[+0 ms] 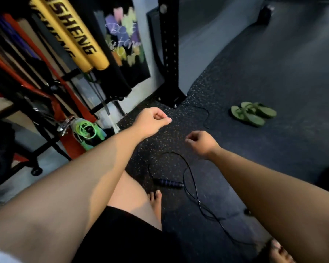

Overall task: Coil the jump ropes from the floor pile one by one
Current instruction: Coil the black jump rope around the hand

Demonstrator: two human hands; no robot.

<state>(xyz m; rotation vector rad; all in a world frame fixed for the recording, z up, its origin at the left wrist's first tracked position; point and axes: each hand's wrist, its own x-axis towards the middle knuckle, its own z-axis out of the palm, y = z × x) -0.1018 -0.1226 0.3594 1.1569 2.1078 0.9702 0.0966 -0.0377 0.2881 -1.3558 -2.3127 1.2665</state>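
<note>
Left hand and right hand both loosely curled over the speckled rubber floor, any thin cord pinched between them too faint to tell, black jump rope with blue-banded handle lying below, far end cut off by right forearm

Speckled matt rubber floor (rough-looking), thin glossy cord of the jump rope, ribbed handle

A gym: speckled rubber floor, a black steel rack upright, and yellow padded sticks on a storage rack.
</note>
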